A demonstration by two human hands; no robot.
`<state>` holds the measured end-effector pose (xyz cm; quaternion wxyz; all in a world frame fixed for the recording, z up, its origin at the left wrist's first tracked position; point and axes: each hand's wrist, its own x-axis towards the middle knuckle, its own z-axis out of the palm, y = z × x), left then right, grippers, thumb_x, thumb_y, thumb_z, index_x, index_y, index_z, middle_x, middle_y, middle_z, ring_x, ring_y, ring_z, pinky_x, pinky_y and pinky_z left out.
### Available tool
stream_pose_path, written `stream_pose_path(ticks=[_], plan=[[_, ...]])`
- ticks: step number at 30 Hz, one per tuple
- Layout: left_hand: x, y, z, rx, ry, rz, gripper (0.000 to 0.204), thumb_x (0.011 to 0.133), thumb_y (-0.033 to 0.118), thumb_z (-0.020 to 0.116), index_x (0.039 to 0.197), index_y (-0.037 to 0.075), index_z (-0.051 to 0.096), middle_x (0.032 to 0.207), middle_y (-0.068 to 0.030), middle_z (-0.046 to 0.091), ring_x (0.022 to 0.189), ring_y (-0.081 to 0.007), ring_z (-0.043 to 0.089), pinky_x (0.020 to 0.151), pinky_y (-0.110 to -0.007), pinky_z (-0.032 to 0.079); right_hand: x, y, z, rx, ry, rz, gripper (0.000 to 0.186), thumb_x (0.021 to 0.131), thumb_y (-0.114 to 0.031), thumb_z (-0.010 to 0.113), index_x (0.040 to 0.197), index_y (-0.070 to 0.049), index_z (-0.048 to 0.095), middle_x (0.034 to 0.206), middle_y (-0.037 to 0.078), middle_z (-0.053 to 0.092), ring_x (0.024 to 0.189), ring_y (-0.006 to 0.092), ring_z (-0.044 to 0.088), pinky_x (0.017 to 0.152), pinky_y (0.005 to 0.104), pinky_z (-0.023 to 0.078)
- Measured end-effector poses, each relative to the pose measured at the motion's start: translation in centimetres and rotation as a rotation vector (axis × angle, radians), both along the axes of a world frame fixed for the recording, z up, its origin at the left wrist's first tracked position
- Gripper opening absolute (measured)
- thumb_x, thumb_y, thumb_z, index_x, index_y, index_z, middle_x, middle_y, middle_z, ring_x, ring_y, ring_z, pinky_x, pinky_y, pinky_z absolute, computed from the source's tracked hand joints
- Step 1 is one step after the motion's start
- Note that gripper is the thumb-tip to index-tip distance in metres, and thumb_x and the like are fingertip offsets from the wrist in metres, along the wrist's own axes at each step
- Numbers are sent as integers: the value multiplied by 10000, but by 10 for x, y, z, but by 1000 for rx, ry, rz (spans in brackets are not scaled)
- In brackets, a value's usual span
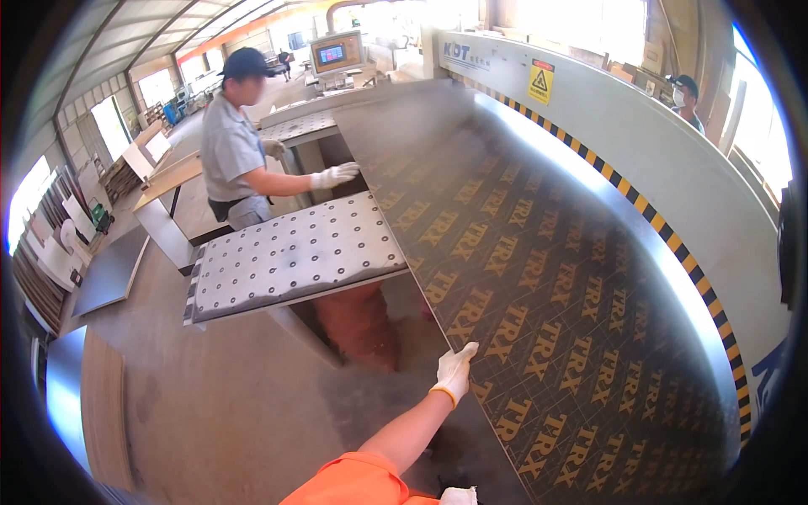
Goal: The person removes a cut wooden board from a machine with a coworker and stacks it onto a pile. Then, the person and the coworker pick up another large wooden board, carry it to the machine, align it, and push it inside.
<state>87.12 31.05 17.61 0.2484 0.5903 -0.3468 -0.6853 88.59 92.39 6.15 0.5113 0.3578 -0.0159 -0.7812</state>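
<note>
A large dark brown panel printed with rows of yellow lettering lies along the machine. My left hand, in a white glove with a yellow cuff, grips its near left edge; the thumb side shows on top and the fingers under the edge are hidden. At the bottom of the view, a scrap of white glove is what shows of my right hand, close to the panel's edge, its fingers out of sight. Beyond, a co-worker's gloved hand reaches to the same edge.
A white table with round studs juts out left of the panel. The co-worker stands behind it. A long grey machine beam with a black-and-yellow striped edge runs along the right. Boards stand at the lower left; a control screen is at the back.
</note>
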Motion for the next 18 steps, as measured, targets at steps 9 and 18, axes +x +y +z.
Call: stream_pose_path(ticks=[9,18], plan=[[142,35,-18,-93,-54,44,730,868,365,884,1331,-148,651,1278,-265,730,1162,-316,708,982,-414,539,129,-65,123,823,374,61,668,905,-789,679,1041,-136,696,828,26,565,819,233,491,793,377,423],[270,65,-14,-32,104,99,556,884,324,904,1157,-108,686,1106,-194,745,955,-258,717,786,-410,564,222,-3,115,798,384,281,694,928,-825,621,930,-133,675,771,22,576,748,244,515,716,396,440]])
